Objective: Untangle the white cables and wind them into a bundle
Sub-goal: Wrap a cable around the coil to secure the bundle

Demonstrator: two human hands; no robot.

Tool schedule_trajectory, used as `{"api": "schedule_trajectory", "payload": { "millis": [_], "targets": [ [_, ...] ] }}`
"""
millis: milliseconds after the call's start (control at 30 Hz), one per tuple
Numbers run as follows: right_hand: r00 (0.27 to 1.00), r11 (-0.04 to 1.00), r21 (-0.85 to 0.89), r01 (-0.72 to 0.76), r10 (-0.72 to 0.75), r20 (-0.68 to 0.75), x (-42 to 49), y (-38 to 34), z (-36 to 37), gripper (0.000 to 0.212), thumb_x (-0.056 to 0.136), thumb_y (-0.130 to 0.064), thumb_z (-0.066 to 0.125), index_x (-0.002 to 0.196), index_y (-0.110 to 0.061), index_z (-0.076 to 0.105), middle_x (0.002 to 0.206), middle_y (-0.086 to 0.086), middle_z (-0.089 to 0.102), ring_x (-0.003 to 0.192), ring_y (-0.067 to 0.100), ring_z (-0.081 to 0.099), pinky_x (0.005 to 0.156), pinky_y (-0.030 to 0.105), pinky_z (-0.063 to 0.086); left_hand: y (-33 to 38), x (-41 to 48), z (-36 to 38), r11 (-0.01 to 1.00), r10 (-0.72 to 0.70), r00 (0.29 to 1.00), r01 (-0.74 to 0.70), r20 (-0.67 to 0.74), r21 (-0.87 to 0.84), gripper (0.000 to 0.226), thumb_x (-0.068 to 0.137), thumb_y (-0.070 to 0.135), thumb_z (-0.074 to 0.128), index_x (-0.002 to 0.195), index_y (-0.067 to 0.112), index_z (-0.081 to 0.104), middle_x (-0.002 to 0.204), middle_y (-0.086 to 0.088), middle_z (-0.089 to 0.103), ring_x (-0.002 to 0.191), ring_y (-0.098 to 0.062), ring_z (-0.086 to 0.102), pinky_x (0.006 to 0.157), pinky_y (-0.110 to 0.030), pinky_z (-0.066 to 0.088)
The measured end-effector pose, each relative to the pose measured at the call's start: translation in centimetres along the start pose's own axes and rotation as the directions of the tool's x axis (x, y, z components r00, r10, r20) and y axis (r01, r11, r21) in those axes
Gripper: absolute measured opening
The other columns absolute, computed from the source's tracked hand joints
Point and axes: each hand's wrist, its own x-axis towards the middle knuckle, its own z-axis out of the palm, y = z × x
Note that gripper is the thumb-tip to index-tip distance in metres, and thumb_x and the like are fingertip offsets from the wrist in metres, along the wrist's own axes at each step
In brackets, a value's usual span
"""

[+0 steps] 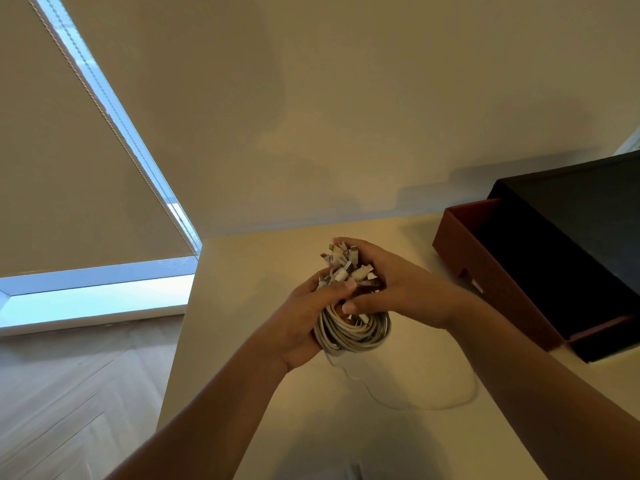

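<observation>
White cables point(353, 329) coiled, plug ends up; left hand point(308, 317), right hand point(391, 285) grip closed round bundle, seemingly.

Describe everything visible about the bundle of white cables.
The bundle of white cables is a coil of thin, smooth, plastic-looking cords, held above the pale table. The left hand grips its left side; the right hand closes over the top. A cluster of connector ends sticks up between the hands. One loose strand trails down from the coil onto the table.

Smooth white plastic cables point(353, 332), a matt cream table point(242, 341), and a herringbone wood floor point(69, 393).
</observation>
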Motion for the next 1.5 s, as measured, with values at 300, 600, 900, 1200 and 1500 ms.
{"api": "schedule_trajectory", "payload": {
  "millis": [300, 600, 900, 1200, 1500],
  "targets": [
    [0.995, 0.957, -0.278, 0.076, -0.093, -0.047, -0.5, -0.3, 0.1, 0.087, 0.072, -0.021, 0.082, 0.140, -0.036, 0.029, 0.125, -0.030, 0.044, 0.108, -0.015, 0.048, 0.081, 0.003, 0.041, 0.1, 0.3, -0.7, 1.000, -0.014, 0.999, 0.014, 0.039, 0.010, 0.056, 0.071, -0.002, 0.054, 0.126, 0.007, 0.051, 0.085, -0.009, 0.068, 0.073, -0.022, 0.067, 0.065, -0.034, 0.055],
    [0.992, 0.908, -0.407, 0.098, -0.120, -0.028, -0.7, 0.0, 0.0, 0.089, 0.076, -0.023, 0.079, 0.146, -0.033, 0.026, 0.128, -0.027, 0.045, 0.112, -0.011, 0.046, 0.086, 0.008, 0.044, 0.5, -0.2, -0.2, 0.999, -0.006, 0.998, 0.009, 0.062, -0.037, 0.030, 0.063, -0.004, 0.047, 0.086, 0.011, 0.061, 0.071, -0.005, 0.055, 0.059, -0.018, 0.059, 0.061, -0.030, 0.051],
    [0.966, 0.970, -0.225, 0.091, -0.141, -0.218, -0.3, 1.9, 1.4, 0.030, 0.099, -0.014, 0.048, 0.126, -0.022, 0.058, 0.116, -0.006, 0.057, 0.113, 0.009, 0.052, 0.096, 0.024, 0.044, 0.5, -0.1, -0.7, 0.997, 0.012, 1.000, -0.013, 0.013, 0.070, 0.031, 0.067, -0.006, 0.054, 0.092, 0.012, 0.060, 0.074, -0.005, 0.056, 0.069, -0.017, 0.060, 0.064, -0.028, 0.052],
    [0.960, 0.992, -0.087, 0.087, -0.107, -0.259, -0.3, 1.3, 0.5, 0.024, 0.084, -0.021, 0.069, 0.107, -0.026, 0.064, 0.105, -0.004, 0.064, 0.099, 0.014, 0.060, 0.085, 0.023, 0.049, 0.7, -0.9, 0.6, 0.992, -0.022, 0.999, 0.015, 0.047, 0.127, 0.017, 0.083, 0.006, 0.060, 0.098, 0.013, 0.060, 0.061, 0.006, 0.057, 0.050, -0.004, 0.054, 0.048, -0.017, 0.045],
    [0.976, 0.991, 0.082, 0.110, -0.091, -0.199, -0.4, -0.2, 1.7, 0.048, 0.093, -0.052, 0.040, 0.135, -0.031, 0.050, 0.130, -0.015, 0.058, 0.122, -0.002, 0.050, 0.098, 0.017, 0.043, 0.9, -0.9, -0.1, 0.969, -0.128, 0.986, 0.102, 0.104, 0.227, 0.013, 0.075, 0.004, 0.064, 0.080, 0.014, 0.057, 0.059, 0.003, 0.051, 0.050, -0.007, 0.049, 0.049, -0.019, 0.042]
  ]
}}
